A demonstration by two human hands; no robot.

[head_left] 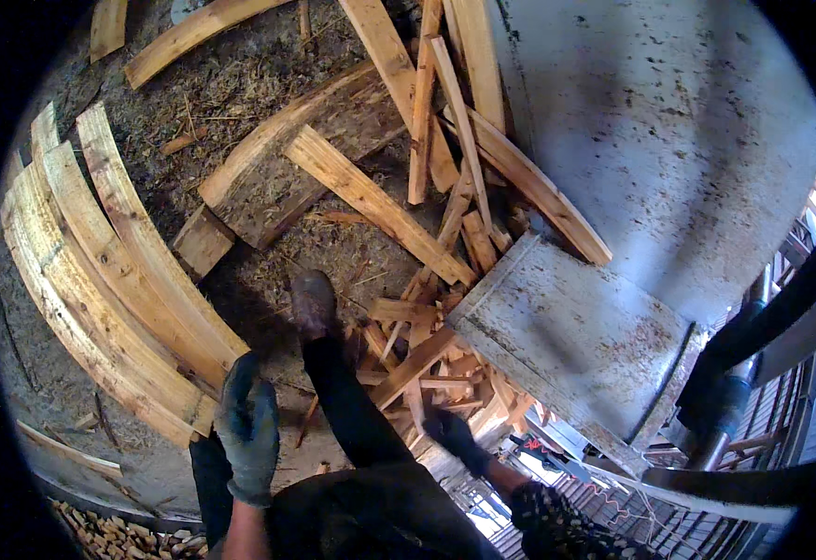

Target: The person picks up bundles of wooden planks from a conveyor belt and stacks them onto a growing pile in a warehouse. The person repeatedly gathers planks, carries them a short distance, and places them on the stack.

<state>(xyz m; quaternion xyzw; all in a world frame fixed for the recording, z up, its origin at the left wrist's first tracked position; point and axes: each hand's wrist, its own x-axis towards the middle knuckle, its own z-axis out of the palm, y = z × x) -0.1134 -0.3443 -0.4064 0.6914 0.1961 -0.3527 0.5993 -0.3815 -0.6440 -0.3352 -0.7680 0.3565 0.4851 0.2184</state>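
Note:
My left hand (247, 431), in a worn grey-blue glove, is beside the near ends of several long, pale wooden planks (119, 289). Its fingers look stretched out, overlapping the plank ends in view, and no grip on them shows. Low in the middle, my right hand (457, 441) wears a dark glove. Its fingers are closed at the lower end of a short wood strip (415, 403), partly hiding it. Just beyond this hand lies a heap of split wood pieces and offcuts (445, 373).
A spattered grey metal machine panel (651, 140) and a lower metal plate (571, 331) stand at the right. Longer boards (380, 201) lean and lie across the debris-strewn ground ahead. My boot (313, 301) is among them. Small cut pieces (128, 537) fill the lower left.

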